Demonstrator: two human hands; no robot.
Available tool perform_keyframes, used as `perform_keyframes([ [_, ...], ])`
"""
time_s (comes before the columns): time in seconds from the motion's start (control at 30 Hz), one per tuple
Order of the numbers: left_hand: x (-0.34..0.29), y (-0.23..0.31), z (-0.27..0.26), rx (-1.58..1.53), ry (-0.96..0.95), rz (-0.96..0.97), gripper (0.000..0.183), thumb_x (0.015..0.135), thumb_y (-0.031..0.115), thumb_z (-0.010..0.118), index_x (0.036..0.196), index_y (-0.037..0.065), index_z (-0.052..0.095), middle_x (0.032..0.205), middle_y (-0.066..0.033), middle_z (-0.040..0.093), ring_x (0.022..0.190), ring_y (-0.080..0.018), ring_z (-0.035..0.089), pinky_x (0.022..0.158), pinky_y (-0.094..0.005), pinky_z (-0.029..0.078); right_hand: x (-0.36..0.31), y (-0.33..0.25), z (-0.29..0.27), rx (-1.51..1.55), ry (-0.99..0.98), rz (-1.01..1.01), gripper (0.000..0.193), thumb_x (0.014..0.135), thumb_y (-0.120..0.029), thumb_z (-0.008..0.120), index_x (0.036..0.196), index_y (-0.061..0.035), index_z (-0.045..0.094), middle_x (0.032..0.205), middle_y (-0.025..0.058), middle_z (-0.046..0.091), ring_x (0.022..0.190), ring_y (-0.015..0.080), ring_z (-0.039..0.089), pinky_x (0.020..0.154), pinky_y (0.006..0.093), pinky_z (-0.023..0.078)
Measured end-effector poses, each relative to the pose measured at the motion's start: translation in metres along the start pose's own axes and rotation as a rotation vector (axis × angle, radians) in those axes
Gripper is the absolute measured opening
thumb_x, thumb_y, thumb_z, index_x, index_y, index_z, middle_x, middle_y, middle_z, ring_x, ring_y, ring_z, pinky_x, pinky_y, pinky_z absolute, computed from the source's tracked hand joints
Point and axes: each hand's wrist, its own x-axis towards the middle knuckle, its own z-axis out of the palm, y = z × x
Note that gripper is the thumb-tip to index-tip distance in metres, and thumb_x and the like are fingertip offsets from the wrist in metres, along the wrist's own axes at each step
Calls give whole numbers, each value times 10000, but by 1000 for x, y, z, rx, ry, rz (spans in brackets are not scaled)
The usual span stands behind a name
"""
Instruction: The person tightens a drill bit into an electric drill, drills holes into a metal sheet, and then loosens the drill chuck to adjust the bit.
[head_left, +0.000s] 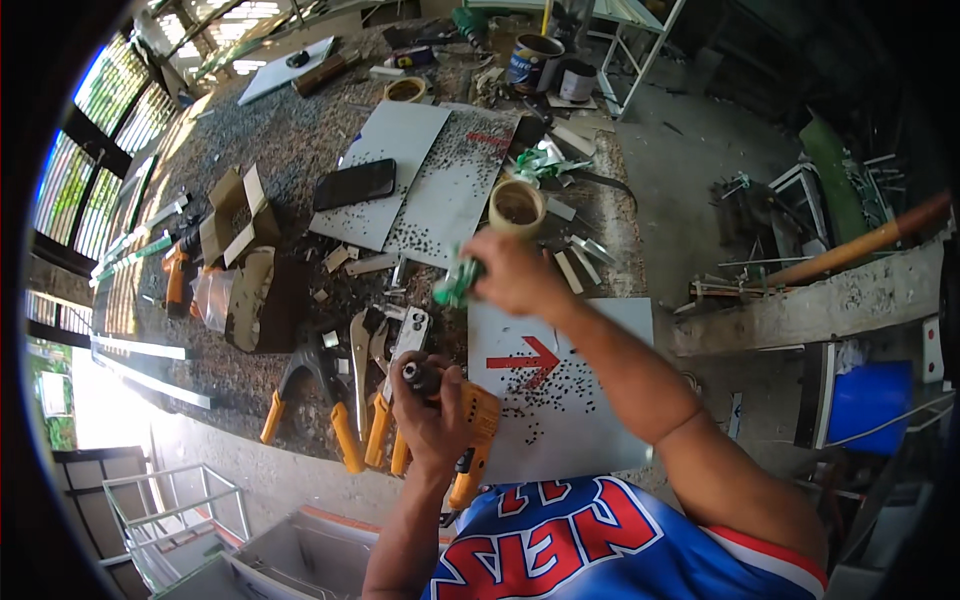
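Note:
My left hand [433, 428] is wrapped round the front of a yellow power drill [483, 415], close to its black chuck [421, 376]. The drill's handle points down toward the table's near edge. My right hand [515, 275] is closed on a crumpled piece of green plastic film [458, 286], slightly blurred, in front of a roll of tape [518, 204]. Under my right forearm lies a pale panel [625, 340] with a red arrow and many small black bits. Farther off, another pale panel [440, 200] is strewn with similar bits.
A black phone [355, 185] lies on the far panel. Left of it stands an opened cardboard box [240, 215]. Yellow-handled cutters [312, 390] rest near the table's front edge. Cans [534, 62] stand at the back. More green film [545, 163] lies beside metal offcuts.

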Motion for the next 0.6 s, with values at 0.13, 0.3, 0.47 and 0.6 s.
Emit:
perform_keyframes([
  [0.13, 4, 1, -4, -50, -51, -68, 341, 917, 51, 617, 1197, -19, 436, 908, -107, 650, 804, -116, 608, 735, -249, 496, 58, -14, -98, 20, 352, -2, 343, 775, -100, 777, 1093, -75, 652, 994, 147, 711, 876, 252, 697, 774, 340, 532],
  [0.3, 5, -4, 0, -86, -76, 60, 355, 900, 4, 622, 1194, -24, 425, 881, -96, 618, 712, -125, 593, 672, -255, 496, 134, 24, -141, -257, 684, -63, 477, 820, -246, 729, 1261, -126, 590, 1119, 168, 686, 903, 303, 694, 829, 382, 533],
  [0.47, 6, 0, -4, -83, -134, 5, 344, 915, 14, 608, 1197, -26, 415, 899, -90, 616, 747, -107, 580, 691, -236, 482, 137, 68, -103, -545, 436, -14, 478, 818, -247, 713, 1257, -101, 593, 1094, 170, 690, 878, 287, 700, 785, 384, 547],
  [0.6, 7, -6, -11, -79, -149, -6, 337, 940, 34, 590, 1210, -33, 400, 907, -73, 621, 771, -85, 564, 704, -215, 468, 85, 8, -43, -67, -42, 453, 281, 831, -228, 741, 982, -6, 655, 858, 124, 707, 640, 164, 687, 610, 322, 544],
])
